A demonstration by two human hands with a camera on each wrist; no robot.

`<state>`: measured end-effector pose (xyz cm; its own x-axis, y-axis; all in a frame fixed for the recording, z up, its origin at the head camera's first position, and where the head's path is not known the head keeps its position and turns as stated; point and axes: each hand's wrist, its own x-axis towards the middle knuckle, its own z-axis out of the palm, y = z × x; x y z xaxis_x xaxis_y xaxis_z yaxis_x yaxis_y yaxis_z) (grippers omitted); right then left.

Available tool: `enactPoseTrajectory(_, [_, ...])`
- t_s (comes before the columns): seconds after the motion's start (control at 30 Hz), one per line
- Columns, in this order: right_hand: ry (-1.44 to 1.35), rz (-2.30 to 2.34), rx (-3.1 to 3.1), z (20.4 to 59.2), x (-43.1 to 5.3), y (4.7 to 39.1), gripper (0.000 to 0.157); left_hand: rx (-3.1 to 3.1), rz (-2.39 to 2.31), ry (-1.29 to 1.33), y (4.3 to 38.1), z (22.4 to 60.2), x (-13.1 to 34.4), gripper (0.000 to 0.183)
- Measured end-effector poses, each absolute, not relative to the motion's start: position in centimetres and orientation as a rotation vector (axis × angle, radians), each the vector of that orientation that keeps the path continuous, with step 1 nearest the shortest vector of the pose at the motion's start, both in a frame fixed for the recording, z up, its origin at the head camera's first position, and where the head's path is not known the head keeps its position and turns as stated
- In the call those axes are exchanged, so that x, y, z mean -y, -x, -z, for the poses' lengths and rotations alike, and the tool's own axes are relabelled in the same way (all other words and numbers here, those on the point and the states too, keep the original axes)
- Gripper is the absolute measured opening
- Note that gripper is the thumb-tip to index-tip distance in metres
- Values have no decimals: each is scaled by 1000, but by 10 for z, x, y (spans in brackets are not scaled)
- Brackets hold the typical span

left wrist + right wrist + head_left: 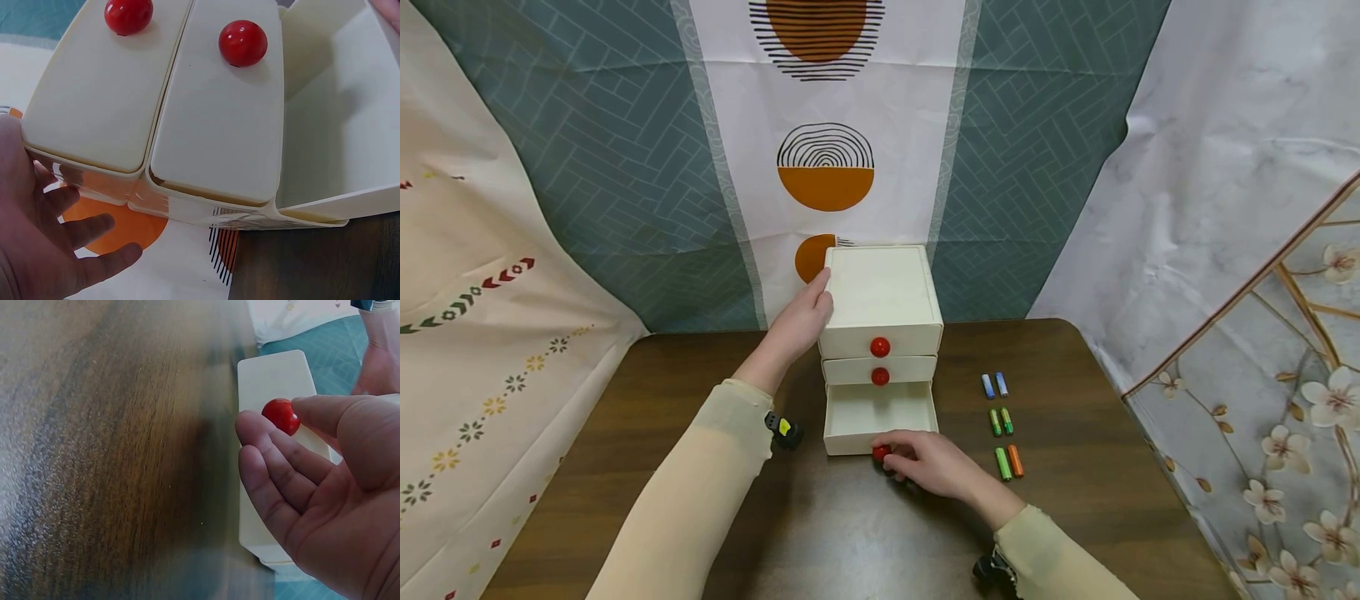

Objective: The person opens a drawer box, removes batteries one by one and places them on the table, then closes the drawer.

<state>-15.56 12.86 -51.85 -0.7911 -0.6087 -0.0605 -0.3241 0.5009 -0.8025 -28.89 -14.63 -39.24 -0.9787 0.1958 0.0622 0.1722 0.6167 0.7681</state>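
Observation:
A white three-drawer cabinet (883,287) with red ball knobs stands at the back of the table. Its top drawer (846,342) and middle drawer (846,370) are closed, while the bottom drawer (842,445) is pulled out. My left hand (801,321) rests against the cabinet's upper left side, fingers extended and spread in the left wrist view. With thumb and fingers, my right hand (936,461) pinches the bottom drawer's red knob (281,416). The left wrist view shows the drawer's pale inside (340,119).
On the brown wooden table (700,400), right of the cabinet, lie small batteries in pairs: blue-and-white batteries (995,385), small green batteries (1001,422), then a larger green battery (1003,464) beside an orange battery (1015,461). Patterned cloths (1037,167) hang behind and at both sides.

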Motion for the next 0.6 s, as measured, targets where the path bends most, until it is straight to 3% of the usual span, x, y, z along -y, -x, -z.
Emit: enactPoseTrajectory(0.6, [791, 1199, -2440, 518, -128, 172, 33, -2804, -1326, -314, 287, 392, 145, 68])
